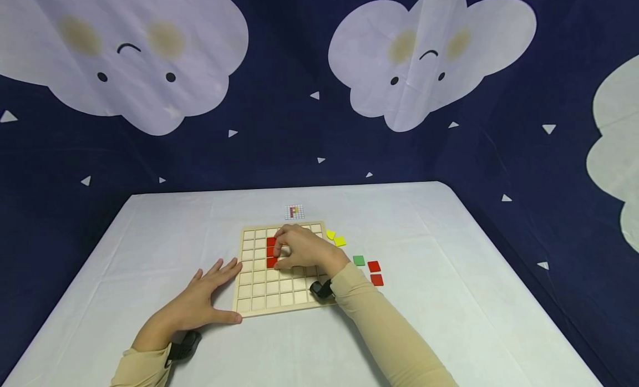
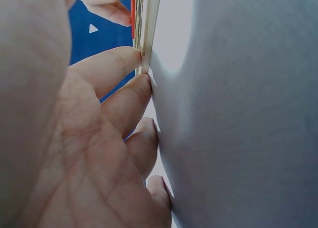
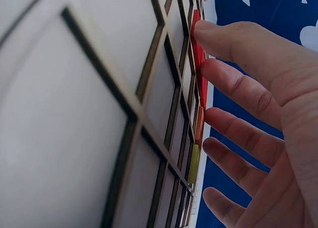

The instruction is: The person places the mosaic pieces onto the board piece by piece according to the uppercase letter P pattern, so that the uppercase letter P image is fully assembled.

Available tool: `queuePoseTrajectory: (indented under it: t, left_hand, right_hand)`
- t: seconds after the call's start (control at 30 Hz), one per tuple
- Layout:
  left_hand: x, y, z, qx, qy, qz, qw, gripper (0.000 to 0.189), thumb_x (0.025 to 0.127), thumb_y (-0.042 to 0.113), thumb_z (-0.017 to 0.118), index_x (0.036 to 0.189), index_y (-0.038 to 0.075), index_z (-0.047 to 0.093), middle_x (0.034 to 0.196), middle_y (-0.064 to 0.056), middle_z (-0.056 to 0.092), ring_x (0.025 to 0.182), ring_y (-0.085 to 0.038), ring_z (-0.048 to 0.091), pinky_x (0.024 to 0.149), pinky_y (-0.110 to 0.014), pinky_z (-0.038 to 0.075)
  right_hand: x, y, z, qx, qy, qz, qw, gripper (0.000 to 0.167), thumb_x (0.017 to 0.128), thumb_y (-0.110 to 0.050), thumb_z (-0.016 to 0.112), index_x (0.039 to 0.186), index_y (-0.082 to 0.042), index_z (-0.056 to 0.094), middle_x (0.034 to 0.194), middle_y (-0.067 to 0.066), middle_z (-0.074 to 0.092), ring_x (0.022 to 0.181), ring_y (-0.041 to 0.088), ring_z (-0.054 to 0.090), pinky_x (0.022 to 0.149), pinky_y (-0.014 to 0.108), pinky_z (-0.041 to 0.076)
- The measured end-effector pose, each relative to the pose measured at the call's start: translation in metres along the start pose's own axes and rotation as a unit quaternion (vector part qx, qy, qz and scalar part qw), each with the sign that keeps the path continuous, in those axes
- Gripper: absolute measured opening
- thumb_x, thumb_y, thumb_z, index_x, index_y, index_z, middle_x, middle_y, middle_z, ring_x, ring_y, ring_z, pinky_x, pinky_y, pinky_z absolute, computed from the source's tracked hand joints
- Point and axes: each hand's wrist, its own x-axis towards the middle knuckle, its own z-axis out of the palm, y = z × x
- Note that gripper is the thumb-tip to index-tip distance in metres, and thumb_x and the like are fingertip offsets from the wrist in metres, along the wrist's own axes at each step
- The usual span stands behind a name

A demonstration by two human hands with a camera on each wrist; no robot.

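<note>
A pale wooden grid board (image 1: 258, 304) lies on the table with a column of red square tiles (image 1: 272, 263) in its cells. My right hand (image 1: 304, 245) reaches over the board, thumb and forefinger tips touching the red tiles (image 3: 202, 84). Its other fingers are slightly bent over an orange tile (image 3: 199, 124) and a yellow tile (image 3: 194, 163), which the hand hides in the head view. My left hand (image 1: 197, 301) has its fingers spread on the table. Its thumb is at the board's near left corner, and its fingertips meet the left edge.
Beyond the board lies a small card (image 1: 294, 212) printed with a red and yellow grid pattern. To the right are loose yellow tiles (image 1: 340, 241), a green tile (image 1: 359, 260) and two red tiles (image 1: 375, 273). A dark blue cloth (image 1: 279, 126) with clouds hangs behind the white table (image 1: 449, 298).
</note>
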Motion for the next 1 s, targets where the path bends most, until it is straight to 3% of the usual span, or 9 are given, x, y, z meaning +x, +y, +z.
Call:
queuePoseTrajectory:
  t: [0.43,1.0]
  left_hand:
    - [-0.0005,0.0021,-0.0009,0.000,-0.001,-0.002,1.0000,0.117,0.069,0.055,0.097,0.164,0.010,0.045,0.174,-0.020,0.035,0.162,-0.058,0.016,0.121,-0.086,0.004]
    - [-0.0013,0.0022,-0.0007,0.003,-0.001,0.001,1.0000,0.117,0.069,0.055,0.096,0.164,0.010,0.045,0.173,-0.019,0.036,0.161,-0.059,0.017,0.121,-0.086,0.005]
  right_hand:
    - [0.0011,-0.0019,0.0011,-0.012,0.004,0.004,0.9999,0.017,0.092,-0.035,0.087,0.098,-0.022,0.079,0.146,0.004,0.065,0.142,0.026,0.056,0.123,0.049,0.044]
    - [-0.0001,-0.0008,0.0018,-0.026,0.009,-0.006,0.9996,0.014,0.093,-0.037,0.085,0.097,-0.026,0.077,0.141,0.000,0.067,0.137,0.024,0.058,0.118,0.045,0.047]
